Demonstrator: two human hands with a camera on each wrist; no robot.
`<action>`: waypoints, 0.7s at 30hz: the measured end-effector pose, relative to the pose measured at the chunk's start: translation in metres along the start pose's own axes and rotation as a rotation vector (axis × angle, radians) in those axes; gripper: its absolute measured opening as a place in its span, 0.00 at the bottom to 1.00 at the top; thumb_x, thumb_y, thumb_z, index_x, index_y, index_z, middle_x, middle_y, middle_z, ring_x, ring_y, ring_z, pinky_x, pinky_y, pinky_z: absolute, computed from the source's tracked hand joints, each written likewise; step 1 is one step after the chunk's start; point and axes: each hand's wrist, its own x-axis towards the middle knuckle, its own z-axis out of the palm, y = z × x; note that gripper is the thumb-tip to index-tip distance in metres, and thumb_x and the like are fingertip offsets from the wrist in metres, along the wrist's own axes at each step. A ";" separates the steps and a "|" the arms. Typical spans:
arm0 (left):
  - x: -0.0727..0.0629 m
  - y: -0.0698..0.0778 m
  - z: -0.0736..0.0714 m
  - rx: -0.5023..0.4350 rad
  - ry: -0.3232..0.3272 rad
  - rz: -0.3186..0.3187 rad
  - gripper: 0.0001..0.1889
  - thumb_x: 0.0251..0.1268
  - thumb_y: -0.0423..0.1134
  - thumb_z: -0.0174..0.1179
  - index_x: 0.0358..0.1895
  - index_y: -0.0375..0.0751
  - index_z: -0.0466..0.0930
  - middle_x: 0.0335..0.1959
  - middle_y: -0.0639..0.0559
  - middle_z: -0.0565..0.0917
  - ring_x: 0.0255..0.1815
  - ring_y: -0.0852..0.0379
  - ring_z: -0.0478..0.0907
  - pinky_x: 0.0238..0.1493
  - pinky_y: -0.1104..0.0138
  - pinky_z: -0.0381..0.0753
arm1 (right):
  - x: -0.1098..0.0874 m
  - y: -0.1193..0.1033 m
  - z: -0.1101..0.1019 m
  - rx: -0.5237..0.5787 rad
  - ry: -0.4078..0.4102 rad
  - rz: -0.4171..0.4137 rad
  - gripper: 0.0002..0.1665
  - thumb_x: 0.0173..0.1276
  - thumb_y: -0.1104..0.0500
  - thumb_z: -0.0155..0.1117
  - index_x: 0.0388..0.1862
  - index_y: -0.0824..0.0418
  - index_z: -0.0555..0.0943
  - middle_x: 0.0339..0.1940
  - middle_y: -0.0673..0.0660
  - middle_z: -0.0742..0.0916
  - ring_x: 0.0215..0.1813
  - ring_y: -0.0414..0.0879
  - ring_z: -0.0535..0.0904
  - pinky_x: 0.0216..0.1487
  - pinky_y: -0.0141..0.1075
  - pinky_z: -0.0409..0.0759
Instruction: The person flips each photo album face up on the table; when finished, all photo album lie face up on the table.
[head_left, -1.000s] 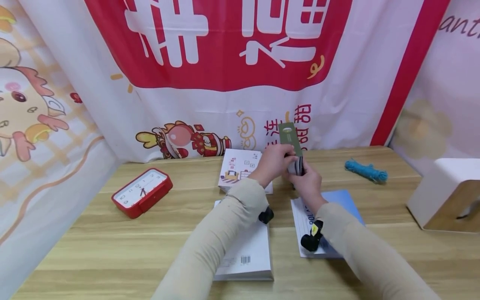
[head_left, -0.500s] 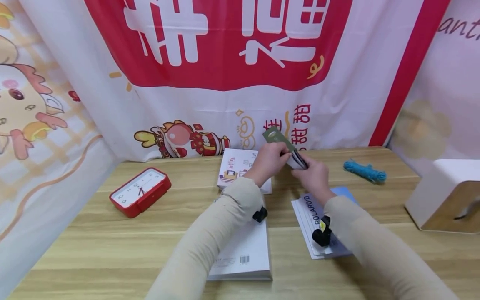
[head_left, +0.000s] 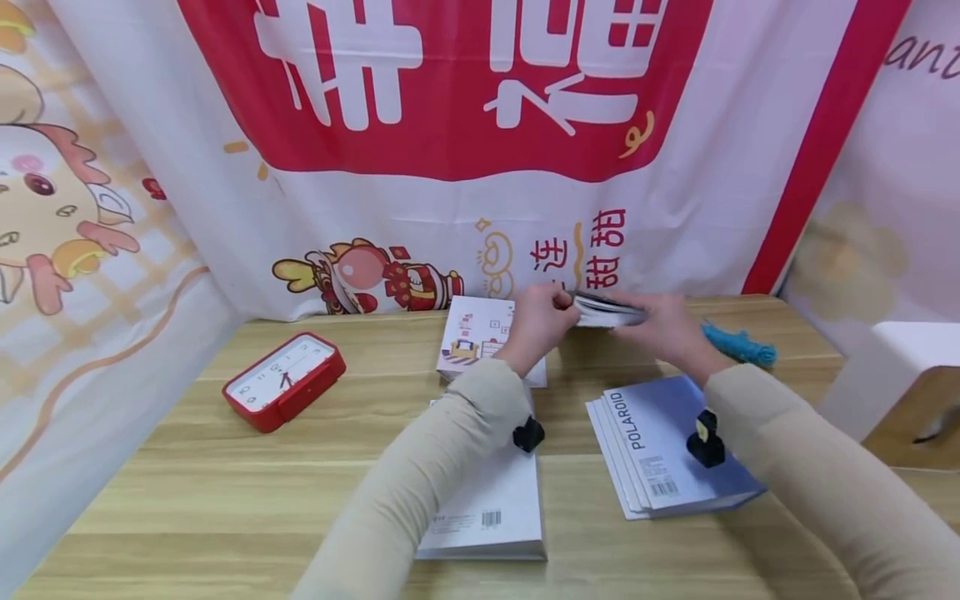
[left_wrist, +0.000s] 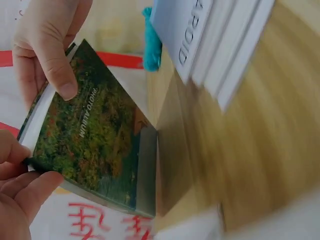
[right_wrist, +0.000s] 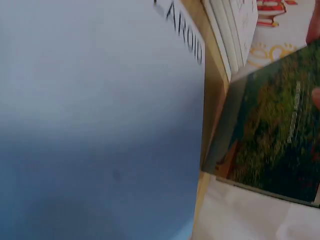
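Note:
A photo album with a green foliage cover (left_wrist: pixel 90 135) is held up at the back of the table between both hands. My left hand (head_left: pixel 538 323) pinches one corner of it. My right hand (head_left: pixel 663 329) grips another corner, thumb on the cover. Page edges (head_left: pixel 600 312) face the head camera. In the right wrist view the album's cover (right_wrist: pixel 272 130) stands close beside a large blue POLAROID album (right_wrist: pixel 110 125), and only a fingertip shows on it. On the table below my right forearm lies that blue album (head_left: pixel 667 408), on top of a small stack.
A white album with a barcode (head_left: pixel 487 500) lies under my left forearm; a white one with cartoon drawings (head_left: pixel 468 337) sits behind it. A red clock (head_left: pixel 285 379) stands left. Blue cord (head_left: pixel 738 343) and a white, wood-fronted box (head_left: pixel 900 392) are at right. A printed curtain (head_left: pixel 450 217) hangs behind.
The photo album has turned from upright, its green cover showing, to nearly level with its page edges forward. My right hand has moved right, uncovering more of the blue album.

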 end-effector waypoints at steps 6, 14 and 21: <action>-0.006 0.005 0.012 -0.015 0.026 -0.045 0.00 0.50 0.31 0.62 0.26 0.38 0.81 0.23 0.53 0.78 0.27 0.60 0.72 0.26 0.74 0.71 | -0.003 0.013 -0.019 -0.084 -0.125 -0.067 0.33 0.58 0.61 0.67 0.64 0.53 0.72 0.58 0.66 0.78 0.52 0.59 0.74 0.53 0.54 0.74; -0.008 0.009 0.021 -0.037 0.082 -0.141 0.03 0.48 0.33 0.66 0.24 0.41 0.80 0.22 0.55 0.78 0.28 0.60 0.72 0.28 0.72 0.72 | -0.011 0.040 -0.036 -0.097 -0.129 -0.038 0.31 0.58 0.56 0.68 0.62 0.53 0.74 0.53 0.66 0.80 0.47 0.56 0.73 0.43 0.46 0.78; -0.009 0.008 0.031 -0.037 0.080 -0.201 0.07 0.48 0.32 0.66 0.20 0.41 0.77 0.20 0.55 0.76 0.27 0.60 0.71 0.26 0.72 0.72 | -0.018 0.064 -0.037 0.031 -0.155 0.035 0.32 0.59 0.55 0.67 0.63 0.53 0.72 0.56 0.66 0.79 0.47 0.54 0.76 0.42 0.37 0.81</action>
